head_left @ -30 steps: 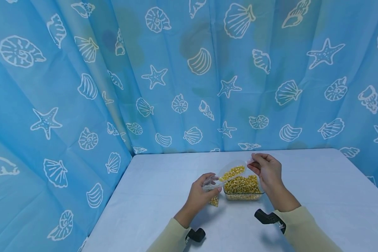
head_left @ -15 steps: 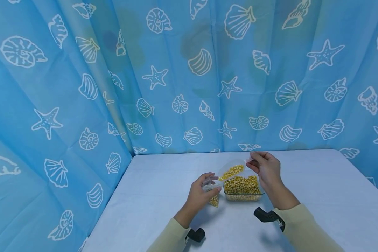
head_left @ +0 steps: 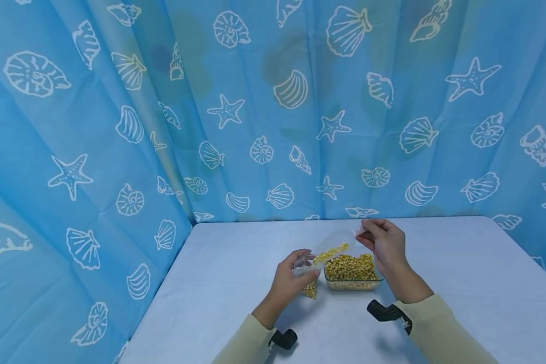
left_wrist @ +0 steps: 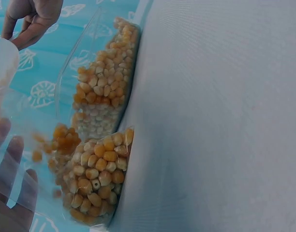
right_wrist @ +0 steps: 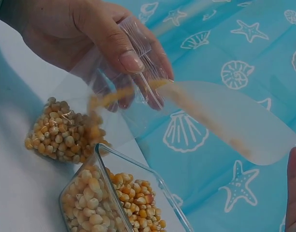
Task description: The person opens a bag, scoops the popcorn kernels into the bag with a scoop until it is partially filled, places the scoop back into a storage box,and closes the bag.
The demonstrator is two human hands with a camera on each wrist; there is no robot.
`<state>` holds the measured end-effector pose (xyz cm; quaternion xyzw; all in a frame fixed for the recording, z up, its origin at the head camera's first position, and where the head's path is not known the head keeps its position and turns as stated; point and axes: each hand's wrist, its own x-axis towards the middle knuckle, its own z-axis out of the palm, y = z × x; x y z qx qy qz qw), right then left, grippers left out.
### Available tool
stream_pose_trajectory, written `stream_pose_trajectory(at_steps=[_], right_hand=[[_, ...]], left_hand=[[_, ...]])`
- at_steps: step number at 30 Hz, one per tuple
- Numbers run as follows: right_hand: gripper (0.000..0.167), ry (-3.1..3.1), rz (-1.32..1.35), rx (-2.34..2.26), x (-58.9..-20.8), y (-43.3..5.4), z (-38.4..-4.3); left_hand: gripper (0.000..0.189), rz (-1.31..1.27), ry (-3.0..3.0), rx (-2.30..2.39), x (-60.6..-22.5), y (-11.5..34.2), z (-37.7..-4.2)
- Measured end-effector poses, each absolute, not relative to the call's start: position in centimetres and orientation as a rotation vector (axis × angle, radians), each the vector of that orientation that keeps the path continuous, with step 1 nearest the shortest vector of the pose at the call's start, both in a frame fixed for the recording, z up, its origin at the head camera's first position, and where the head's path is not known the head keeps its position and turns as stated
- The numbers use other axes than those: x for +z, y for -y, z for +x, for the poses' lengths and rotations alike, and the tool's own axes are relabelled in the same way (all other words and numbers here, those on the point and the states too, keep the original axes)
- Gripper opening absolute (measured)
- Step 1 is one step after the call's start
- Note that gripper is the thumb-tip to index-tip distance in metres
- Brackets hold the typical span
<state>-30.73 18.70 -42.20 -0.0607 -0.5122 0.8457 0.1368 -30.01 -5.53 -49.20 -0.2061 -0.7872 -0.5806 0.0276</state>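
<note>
My right hand [head_left: 389,247] pinches the handle end of a translucent white scoop [right_wrist: 225,116], tilted down to the left. Its tip reaches into the mouth of a clear zip bag [left_wrist: 107,169]. My left hand [head_left: 287,280] holds that bag by its upper edge, thumb on the near side. Yellow corn kernels [head_left: 331,253] lie along the scoop, and some tumble, blurred, into the bag. Kernels fill the bag's bottom, which hangs close over the table. Right beside it stands a rectangular glass container [head_left: 352,280] heaped with corn kernels [right_wrist: 140,205].
A white cloth covers the table [head_left: 227,303]. Behind and to the left hangs a blue curtain [head_left: 264,126] with white shell and starfish prints. Black wrist cameras [head_left: 384,312] sit at both sleeve cuffs.
The strip of kernels on the scoop has thinned and slid left toward the bag. My right hand has risen very slightly; the left hand keeps its place at the bag.
</note>
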Motion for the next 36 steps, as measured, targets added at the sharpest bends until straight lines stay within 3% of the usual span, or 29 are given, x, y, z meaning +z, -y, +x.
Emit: stream_pose_trajectory(at_steps=[36], right_hand=[[0.027, 1.628, -0.089, 2.325, -41.8, -18.21, -30.62]], left_hand=[[0.051, -0.583, 2.465, -1.792, -49.22, 5.69, -29.97]])
